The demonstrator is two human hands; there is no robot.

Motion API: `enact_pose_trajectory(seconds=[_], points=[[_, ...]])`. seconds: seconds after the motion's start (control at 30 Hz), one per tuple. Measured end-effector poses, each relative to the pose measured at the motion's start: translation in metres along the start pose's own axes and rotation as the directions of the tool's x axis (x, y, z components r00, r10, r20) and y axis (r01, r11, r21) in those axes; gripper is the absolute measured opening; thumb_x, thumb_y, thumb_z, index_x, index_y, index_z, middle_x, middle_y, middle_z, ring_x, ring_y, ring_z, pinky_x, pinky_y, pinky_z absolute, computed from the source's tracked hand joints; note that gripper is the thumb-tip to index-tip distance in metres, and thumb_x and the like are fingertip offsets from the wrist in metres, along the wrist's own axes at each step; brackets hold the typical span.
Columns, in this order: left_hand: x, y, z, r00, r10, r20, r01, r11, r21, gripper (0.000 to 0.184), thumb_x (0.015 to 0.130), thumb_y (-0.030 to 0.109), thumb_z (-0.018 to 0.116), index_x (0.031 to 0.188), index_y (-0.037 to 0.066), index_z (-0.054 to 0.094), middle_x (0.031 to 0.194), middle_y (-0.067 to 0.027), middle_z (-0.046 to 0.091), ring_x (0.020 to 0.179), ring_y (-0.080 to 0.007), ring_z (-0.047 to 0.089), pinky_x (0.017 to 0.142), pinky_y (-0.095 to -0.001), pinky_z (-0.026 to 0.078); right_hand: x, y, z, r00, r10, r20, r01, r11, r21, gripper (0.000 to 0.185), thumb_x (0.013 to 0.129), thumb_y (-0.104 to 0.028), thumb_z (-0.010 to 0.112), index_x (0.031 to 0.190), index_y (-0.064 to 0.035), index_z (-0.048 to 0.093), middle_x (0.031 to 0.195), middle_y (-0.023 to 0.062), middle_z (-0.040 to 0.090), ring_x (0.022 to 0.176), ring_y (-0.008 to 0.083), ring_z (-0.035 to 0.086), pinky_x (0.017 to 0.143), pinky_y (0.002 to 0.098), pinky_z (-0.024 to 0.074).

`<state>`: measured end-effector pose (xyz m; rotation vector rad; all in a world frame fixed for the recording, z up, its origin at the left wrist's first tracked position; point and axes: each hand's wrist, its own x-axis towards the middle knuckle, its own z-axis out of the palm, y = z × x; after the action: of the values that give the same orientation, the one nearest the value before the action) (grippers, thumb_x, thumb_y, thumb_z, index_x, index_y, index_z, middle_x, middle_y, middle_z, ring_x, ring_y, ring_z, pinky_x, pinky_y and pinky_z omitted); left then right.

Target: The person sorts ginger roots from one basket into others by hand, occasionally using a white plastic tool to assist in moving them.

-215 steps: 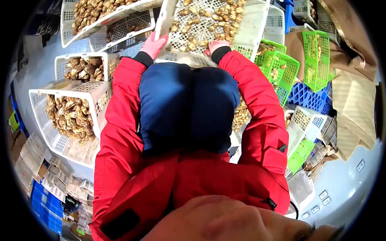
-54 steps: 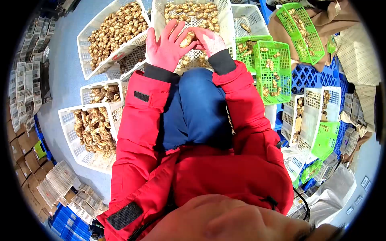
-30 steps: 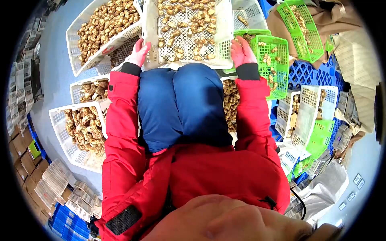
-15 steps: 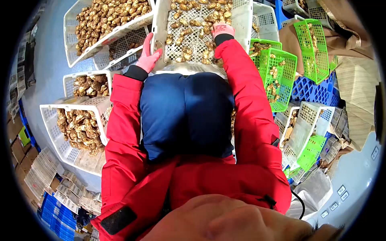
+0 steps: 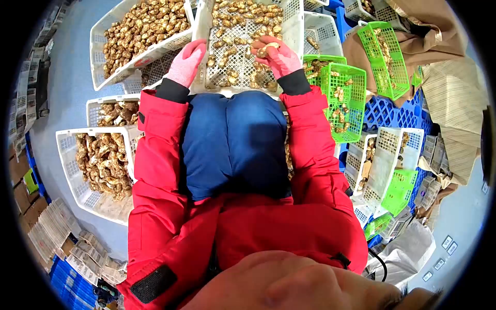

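A white mesh crate [image 5: 205,20] stands in front of my knees with brown, knobbly root-like pieces [image 5: 248,21] spread on its grid floor. My right hand [image 5: 279,58], in a pink glove, is over the crate's right part, its fingers closed round one pale brown piece [image 5: 268,49]. At the crate's near left corner is my left hand [image 5: 187,63], also gloved in pink. Its fingers point up along the outer rim and are slightly apart, with nothing seen in them.
Left of the crate stands a white crate [image 5: 98,46] full of pieces; two more filled white crates [image 5: 64,160] sit nearer on the left. On the right are green baskets [image 5: 356,108], a blue pallet [image 5: 380,114], white baskets [image 5: 385,165] and brown cloth [image 5: 361,57].
My right hand has come back from among the pieces, lifting one of them. My left hand stays by the crate's near left corner. The whole view has shifted slightly.
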<state>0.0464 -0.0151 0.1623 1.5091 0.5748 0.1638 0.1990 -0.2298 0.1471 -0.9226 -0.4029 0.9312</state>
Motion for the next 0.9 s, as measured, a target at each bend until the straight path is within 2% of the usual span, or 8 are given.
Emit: enact_pose_trajectory(seconds=[0.17, 0.27, 0.33, 0.4, 0.47, 0.5, 0.77, 0.9], points=[[-0.005, 0.018, 0.034, 0.977, -0.079, 0.196, 0.122, 0.967, -0.222, 0.042, 0.085, 0.035, 0.052, 0.119, 0.011, 0.046, 0.112, -0.0003, 0.051, 0.100, -0.0108, 0.046, 0.080, -0.0253, 0.039, -0.009, -0.026, 0.026, 0.993, 0.021, -0.119, -0.057, 0.951, -0.303, 0.026, 0.084, -0.013, 0.050, 0.106, -0.0002, 0.052, 0.103, 0.0128, 0.056, 0.088, 0.0184, 0.057, 0.072, 0.0274, 0.0460], [-0.017, 0.040, 0.066, 0.965, -0.187, 0.185, 0.258, 0.808, -0.530, 0.046, 0.085, 0.032, 0.052, 0.122, 0.008, 0.041, 0.114, -0.0049, 0.049, 0.099, -0.0157, 0.048, 0.081, -0.0287, 0.042, -0.009, -0.023, 0.050, 0.983, -0.169, -0.076, 0.024, 0.520, -0.854, 0.031, 0.079, -0.015, 0.053, 0.108, -0.0035, 0.052, 0.099, 0.0122, 0.056, 0.086, 0.0226, 0.055, 0.071, 0.0309, 0.0447], [-0.014, 0.032, 0.073, 0.974, -0.101, 0.204, 0.207, 0.764, -0.611, 0.047, 0.086, 0.026, 0.051, 0.125, 0.005, 0.036, 0.118, -0.0087, 0.047, 0.099, -0.0193, 0.050, 0.083, -0.0297, 0.043, -0.009, -0.023, 0.073, 0.942, -0.294, 0.166, 0.237, 0.228, -0.944, 0.043, 0.072, -0.019, 0.059, 0.112, -0.0046, 0.050, 0.098, 0.0142, 0.054, 0.091, 0.0305, 0.051, 0.077, 0.0348, 0.0428], [-0.010, 0.027, 0.075, 0.981, -0.009, 0.194, 0.138, 0.733, -0.666, 0.048, 0.086, 0.022, 0.050, 0.127, 0.004, 0.033, 0.119, -0.0101, 0.046, 0.099, -0.0203, 0.050, 0.084, -0.0299, 0.043, -0.012, -0.022, 0.079, 0.939, -0.306, 0.154, 0.246, 0.287, -0.926, 0.045, 0.072, -0.021, 0.060, 0.113, -0.0044, 0.049, 0.105, 0.0143, 0.053, 0.095, 0.0284, 0.051, 0.080, 0.0338, 0.0429], [-0.010, 0.025, 0.066, 0.973, -0.003, 0.231, 0.158, 0.738, -0.656, 0.048, 0.086, 0.016, 0.048, 0.127, 0.001, 0.030, 0.120, -0.0121, 0.046, 0.101, -0.0211, 0.051, 0.087, -0.0316, 0.043, -0.012, -0.009, 0.069, 0.953, -0.257, -0.163, 0.123, 0.814, -0.568, 0.047, 0.073, -0.022, 0.060, 0.115, -0.0045, 0.048, 0.110, 0.0141, 0.051, 0.099, 0.0263, 0.051, 0.083, 0.0335, 0.0424], [-0.012, 0.023, 0.067, 0.971, 0.045, 0.237, 0.145, 0.677, -0.721, 0.047, 0.086, 0.015, 0.048, 0.127, 0.000, 0.030, 0.120, -0.0122, 0.046, 0.101, -0.0208, 0.052, 0.087, -0.0319, 0.043, -0.012, -0.014, 0.062, 0.925, -0.355, -0.134, 0.124, 0.616, -0.778, 0.046, 0.073, -0.021, 0.061, 0.115, -0.0056, 0.049, 0.110, 0.0134, 0.051, 0.101, 0.0240, 0.050, 0.086, 0.0331, 0.0408], [-0.012, 0.029, 0.069, 0.960, 0.030, 0.278, 0.199, 0.626, -0.754, 0.046, 0.088, 0.020, 0.045, 0.128, 0.002, 0.030, 0.124, -0.0111, 0.041, 0.104, -0.0218, 0.050, 0.088, -0.0388, 0.044, -0.004, -0.005, 0.050, 0.960, -0.280, 0.019, 0.220, 0.711, -0.668, 0.032, 0.074, -0.011, 0.061, 0.105, -0.0046, 0.055, 0.100, 0.0084, 0.057, 0.096, 0.0184, 0.052, 0.083, 0.0287, 0.0408], [-0.013, 0.044, 0.066, 0.973, 0.033, 0.227, 0.174, 0.541, -0.823, 0.060, 0.086, 0.040, 0.044, 0.132, 0.007, 0.022, 0.132, -0.0089, 0.031, 0.111, -0.0238, 0.043, 0.090, -0.0464, 0.039, -0.010, -0.030, 0.050, 0.974, -0.122, -0.189, 0.034, 0.909, -0.415, 0.029, 0.076, -0.006, 0.060, 0.104, 0.0009, 0.054, 0.096, 0.0074, 0.058, 0.086, 0.0114, 0.055, 0.076, 0.0220, 0.0438]])
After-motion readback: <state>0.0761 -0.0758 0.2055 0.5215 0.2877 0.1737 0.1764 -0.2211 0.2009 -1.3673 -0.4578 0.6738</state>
